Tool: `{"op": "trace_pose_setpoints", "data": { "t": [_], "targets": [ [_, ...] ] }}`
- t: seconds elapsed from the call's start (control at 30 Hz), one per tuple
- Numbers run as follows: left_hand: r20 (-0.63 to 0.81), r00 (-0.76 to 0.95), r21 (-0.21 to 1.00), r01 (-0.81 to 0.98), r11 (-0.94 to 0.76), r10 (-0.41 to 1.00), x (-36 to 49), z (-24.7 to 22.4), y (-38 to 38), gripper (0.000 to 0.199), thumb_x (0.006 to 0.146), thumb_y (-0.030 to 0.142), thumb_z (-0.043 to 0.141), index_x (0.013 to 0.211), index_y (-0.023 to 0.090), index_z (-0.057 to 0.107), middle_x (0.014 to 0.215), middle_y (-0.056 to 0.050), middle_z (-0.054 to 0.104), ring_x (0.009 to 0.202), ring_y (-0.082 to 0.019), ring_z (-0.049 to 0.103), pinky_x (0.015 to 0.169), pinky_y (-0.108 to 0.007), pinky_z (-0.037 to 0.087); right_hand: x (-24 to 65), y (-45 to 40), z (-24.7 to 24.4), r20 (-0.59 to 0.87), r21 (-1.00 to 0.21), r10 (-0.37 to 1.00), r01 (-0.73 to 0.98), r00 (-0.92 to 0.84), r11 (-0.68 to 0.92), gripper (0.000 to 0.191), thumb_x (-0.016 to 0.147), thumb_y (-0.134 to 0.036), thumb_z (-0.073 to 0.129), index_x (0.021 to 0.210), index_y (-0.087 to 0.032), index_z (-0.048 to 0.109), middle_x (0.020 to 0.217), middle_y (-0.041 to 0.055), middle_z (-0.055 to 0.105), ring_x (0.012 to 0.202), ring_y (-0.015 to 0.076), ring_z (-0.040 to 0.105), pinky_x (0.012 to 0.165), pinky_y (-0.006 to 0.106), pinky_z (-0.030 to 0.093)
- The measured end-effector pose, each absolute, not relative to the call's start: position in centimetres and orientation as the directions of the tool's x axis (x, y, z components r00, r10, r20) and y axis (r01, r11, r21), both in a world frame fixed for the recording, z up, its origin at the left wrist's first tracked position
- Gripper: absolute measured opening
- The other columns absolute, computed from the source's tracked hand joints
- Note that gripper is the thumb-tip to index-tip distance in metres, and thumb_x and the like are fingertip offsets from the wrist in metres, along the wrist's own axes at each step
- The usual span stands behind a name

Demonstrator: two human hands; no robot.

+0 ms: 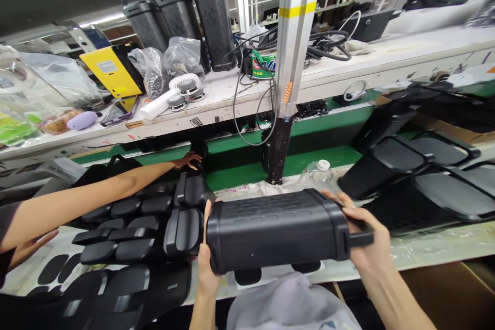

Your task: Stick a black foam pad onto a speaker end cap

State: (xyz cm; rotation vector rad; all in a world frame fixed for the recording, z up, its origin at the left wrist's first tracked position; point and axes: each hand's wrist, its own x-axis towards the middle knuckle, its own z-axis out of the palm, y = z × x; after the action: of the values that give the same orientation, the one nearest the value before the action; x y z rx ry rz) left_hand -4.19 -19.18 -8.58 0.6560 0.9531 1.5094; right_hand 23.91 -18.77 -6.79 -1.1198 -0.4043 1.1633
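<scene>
Big black speaker housing (276,229) lying on its side, held level just above the near edge of the workbench (444,242). Both hands are clamped on its ends. The left hand (207,263) wraps the left end cap, fingers curled under, thumb up along the rim. The right hand (363,240) grips the right end, fingers closed over the top by the stubby handle, wrist angled in from below. To the left, a co-worker's arm (96,193) stretches across a stack of black panels (127,232), open hand (189,160) touching a part by the green belt (240,170).
</scene>
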Motion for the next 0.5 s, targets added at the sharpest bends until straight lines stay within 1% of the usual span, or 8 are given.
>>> {"op": "trace_pose_setpoints", "data": {
  "t": [0.03, 0.07, 0.13, 0.2, 0.23, 0.37, 0.43, 0.5],
  "targets": [
    [-0.167, -0.165, 0.818, -0.573, 0.044, 0.972, -3.9, -8.6, -19.3, 0.076, 0.075, 0.074, 0.052, 0.139, 0.033, 0.047, 0.138, 0.000, 0.057, 0.135, -0.026, 0.044, 0.114, -0.035, 0.035, 23.9, -18.8, -6.2, -0.191, -0.880, 0.881, -0.473, 0.434, 0.042, 0.033, 0.067, -0.030, 0.056, 0.098, -0.028, 0.064, 0.125, 0.0048, 0.064, 0.108, 0.0321, 0.062, 0.081, 0.047, 0.055],
    [-0.253, -0.133, 0.772, -0.625, 0.117, 0.958, -3.6, -8.5, -19.4, 0.075, 0.075, 0.076, 0.049, 0.138, 0.034, 0.049, 0.135, 0.000, 0.060, 0.133, -0.025, 0.047, 0.113, -0.036, 0.037, 24.0, -18.9, -5.4, -0.085, -0.905, 0.887, -0.408, 0.453, 0.121, 0.050, 0.068, -0.032, 0.053, 0.117, -0.031, 0.059, 0.136, 0.0046, 0.056, 0.119, 0.0335, 0.056, 0.083, 0.050, 0.054],
    [-0.431, 0.005, 0.646, -0.696, 0.313, 0.902, -3.1, -8.0, -19.5, 0.069, 0.078, 0.074, 0.049, 0.134, 0.034, 0.053, 0.128, 0.000, 0.065, 0.127, -0.024, 0.054, 0.111, -0.035, 0.039, 24.2, -19.1, -3.7, 0.134, -0.922, 0.890, -0.275, 0.435, 0.274, 0.075, 0.070, -0.038, 0.048, 0.144, -0.036, 0.036, 0.150, 0.0030, 0.040, 0.132, 0.0355, 0.044, 0.088, 0.056, 0.052],
    [-0.515, 0.117, 0.544, -0.721, 0.429, 0.849, -2.8, -7.1, -19.6, 0.062, 0.080, 0.068, 0.053, 0.130, 0.033, 0.058, 0.123, -0.001, 0.068, 0.119, -0.023, 0.060, 0.108, -0.034, 0.042, 24.4, -19.2, -2.2, 0.254, -0.909, 0.880, -0.213, 0.402, 0.359, 0.086, 0.071, -0.041, 0.047, 0.152, -0.040, 0.018, 0.154, -0.0002, 0.034, 0.136, 0.0359, 0.039, 0.092, 0.059, 0.050],
    [-0.529, 0.124, 0.521, -0.734, 0.436, 0.840, -2.7, -6.6, -19.6, 0.060, 0.080, 0.066, 0.054, 0.128, 0.031, 0.061, 0.120, -0.002, 0.070, 0.114, -0.023, 0.063, 0.106, -0.034, 0.044, 24.4, -19.3, -1.7, 0.273, -0.903, 0.875, -0.208, 0.399, 0.376, 0.088, 0.070, -0.041, 0.049, 0.152, -0.041, 0.017, 0.153, -0.0006, 0.035, 0.136, 0.0358, 0.038, 0.095, 0.060, 0.048],
    [-0.538, -0.013, 0.548, -0.765, 0.338, 0.843, -2.8, -4.8, -19.2, 0.055, 0.081, 0.060, 0.055, 0.125, 0.028, 0.064, 0.111, -0.003, 0.073, 0.095, -0.021, 0.070, 0.096, -0.032, 0.052, 24.5, -19.1, -0.9, 0.190, -0.922, 0.905, -0.247, 0.380, 0.298, 0.075, 0.067, -0.036, 0.057, 0.141, -0.031, 0.047, 0.144, 0.0063, 0.049, 0.135, 0.0354, 0.041, 0.102, 0.056, 0.045],
    [-0.520, -0.054, 0.582, -0.752, 0.307, 0.852, -3.1, -4.2, -19.0, 0.058, 0.080, 0.060, 0.057, 0.126, 0.027, 0.062, 0.115, -0.003, 0.072, 0.097, -0.022, 0.070, 0.096, -0.033, 0.052, 24.6, -18.9, -1.2, 0.071, -0.933, 0.933, -0.307, 0.352, 0.187, 0.058, 0.072, -0.040, 0.056, 0.128, -0.029, 0.060, 0.137, 0.0080, 0.056, 0.129, 0.0348, 0.048, 0.098, 0.053, 0.048],
    [-0.476, -0.075, 0.627, -0.727, 0.278, 0.876, -3.4, -3.8, -18.8, 0.061, 0.078, 0.062, 0.059, 0.128, 0.027, 0.061, 0.119, -0.003, 0.070, 0.105, -0.023, 0.068, 0.101, -0.034, 0.050, 24.7, -18.6, -2.0, -0.099, -0.928, 0.933, -0.370, 0.346, 0.039, 0.043, 0.076, -0.046, 0.054, 0.110, -0.027, 0.070, 0.123, 0.0097, 0.067, 0.117, 0.0342, 0.059, 0.089, 0.049, 0.054]
  ]
}}
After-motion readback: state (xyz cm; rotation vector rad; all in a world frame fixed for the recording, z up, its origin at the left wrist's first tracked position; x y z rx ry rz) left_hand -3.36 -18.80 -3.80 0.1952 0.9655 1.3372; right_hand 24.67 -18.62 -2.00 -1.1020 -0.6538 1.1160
